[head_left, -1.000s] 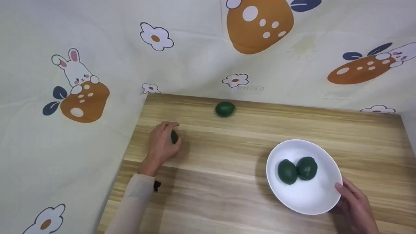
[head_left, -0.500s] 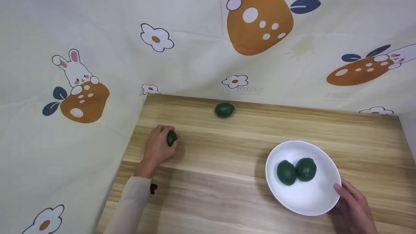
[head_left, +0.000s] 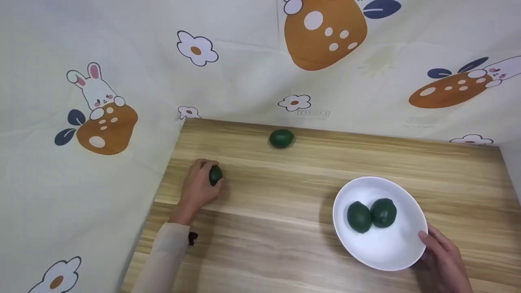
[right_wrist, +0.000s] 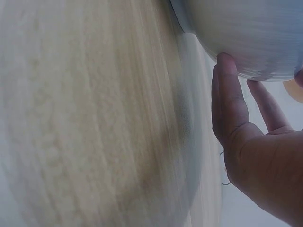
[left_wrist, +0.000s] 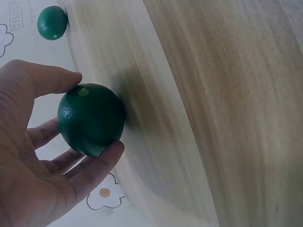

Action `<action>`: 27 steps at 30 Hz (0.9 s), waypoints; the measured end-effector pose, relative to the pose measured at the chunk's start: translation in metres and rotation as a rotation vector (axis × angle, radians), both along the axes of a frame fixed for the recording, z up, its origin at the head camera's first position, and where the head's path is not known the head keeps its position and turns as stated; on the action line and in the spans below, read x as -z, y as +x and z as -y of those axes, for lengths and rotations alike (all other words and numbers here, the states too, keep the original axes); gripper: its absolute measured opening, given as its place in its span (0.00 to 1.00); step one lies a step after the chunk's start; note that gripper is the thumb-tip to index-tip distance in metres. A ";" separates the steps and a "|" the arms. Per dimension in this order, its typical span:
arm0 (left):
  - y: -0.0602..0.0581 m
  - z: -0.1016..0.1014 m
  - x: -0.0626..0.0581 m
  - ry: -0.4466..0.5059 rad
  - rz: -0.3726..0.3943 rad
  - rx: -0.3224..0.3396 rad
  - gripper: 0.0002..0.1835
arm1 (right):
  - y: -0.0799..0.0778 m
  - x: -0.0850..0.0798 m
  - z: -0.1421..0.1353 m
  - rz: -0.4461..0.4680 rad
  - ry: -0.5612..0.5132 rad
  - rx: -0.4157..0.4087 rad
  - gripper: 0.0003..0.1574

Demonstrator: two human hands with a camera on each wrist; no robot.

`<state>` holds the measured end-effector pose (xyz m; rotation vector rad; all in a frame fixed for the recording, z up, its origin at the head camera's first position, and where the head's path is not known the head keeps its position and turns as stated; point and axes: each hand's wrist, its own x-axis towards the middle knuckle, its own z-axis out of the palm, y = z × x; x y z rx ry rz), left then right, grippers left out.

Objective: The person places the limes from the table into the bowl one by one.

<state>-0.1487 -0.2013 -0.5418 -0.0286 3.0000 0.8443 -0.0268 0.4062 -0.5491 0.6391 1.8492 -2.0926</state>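
Note:
My left hand point(head_left: 198, 185) grips a dark green lime point(left_wrist: 91, 119) at the left side of the table. In the left wrist view the thumb presses on one side of the fruit and the fingertips on the other. My right hand point(head_left: 447, 254) holds a white bowl point(head_left: 390, 254) by its right side, thumb on the rim and fingers against the outer wall point(right_wrist: 260, 42). Two more limes, one on the left point(head_left: 359, 217) and one on the right point(head_left: 383, 213), lie side by side in the bowl. Another lime point(head_left: 281, 138) rests near the table's back edge.
The wood-grain table point(head_left: 276, 244) is bordered at the back and left by pale cloth point(head_left: 240, 77) printed with rabbits, flowers and orange fruit. A small black object point(head_left: 193, 238) shows at the left sleeve point(head_left: 165, 248).
My left hand has drawn slightly toward me and its fingers have closed around the lime, of which more now shows. The right hand and bowl have stayed nearly still.

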 end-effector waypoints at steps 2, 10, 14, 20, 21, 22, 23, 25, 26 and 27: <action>0.000 0.000 0.000 -0.003 0.006 -0.003 0.27 | 0.001 0.001 0.001 -0.020 -0.003 0.001 0.25; -0.001 0.002 -0.001 0.008 0.048 -0.007 0.27 | 0.001 0.000 0.000 0.004 -0.008 0.008 0.24; -0.002 0.004 -0.002 0.013 0.064 0.000 0.28 | 0.001 0.000 0.000 0.005 -0.017 0.005 0.25; -0.002 0.003 -0.004 0.013 0.072 0.004 0.28 | 0.001 0.001 -0.001 -0.002 -0.014 -0.003 0.25; -0.001 0.003 -0.004 0.011 0.071 0.004 0.28 | 0.001 0.001 -0.002 -0.003 -0.012 -0.005 0.25; -0.001 0.002 -0.004 0.010 0.069 0.004 0.28 | 0.000 0.002 -0.002 -0.009 -0.014 -0.007 0.25; -0.001 0.002 -0.005 0.008 0.067 0.005 0.28 | 0.000 0.002 -0.002 -0.016 -0.018 -0.006 0.25; -0.001 0.002 -0.005 0.001 0.062 0.008 0.28 | 0.000 0.002 -0.002 -0.018 -0.016 -0.006 0.25; 0.000 0.001 -0.005 0.002 0.060 0.009 0.28 | 0.000 0.002 -0.002 -0.018 -0.021 -0.004 0.26; 0.000 0.001 -0.006 0.002 0.057 0.011 0.28 | 0.001 0.002 -0.002 -0.018 -0.025 -0.002 0.26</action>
